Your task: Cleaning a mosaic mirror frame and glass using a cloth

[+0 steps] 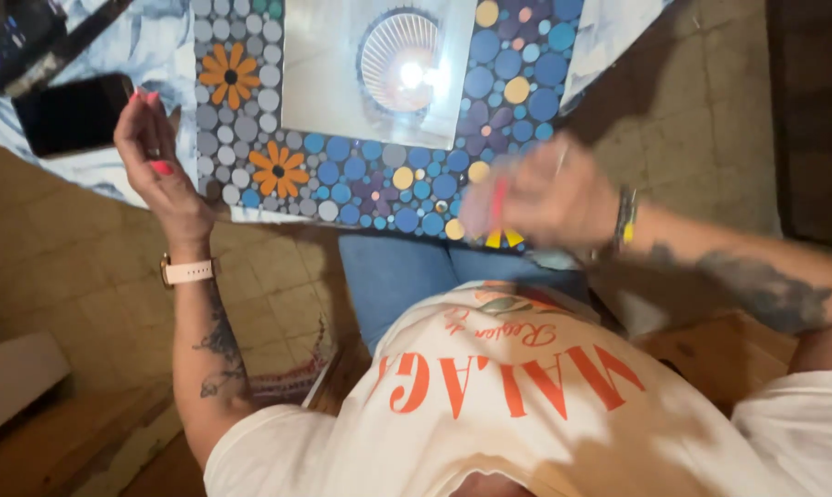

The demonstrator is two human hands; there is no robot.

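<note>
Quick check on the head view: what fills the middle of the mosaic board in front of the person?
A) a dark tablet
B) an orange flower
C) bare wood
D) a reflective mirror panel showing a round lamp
D: the centre of the mosaic board is a mirror panel reflecting a bright round lamp; the orange flowers sit only in the dotted border.

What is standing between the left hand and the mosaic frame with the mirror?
Nothing visible does. The left hand is raised beside the left edge of the mosaic frame, with only open air between them. The right hand is blurred over the frame's lower right corner.
</note>
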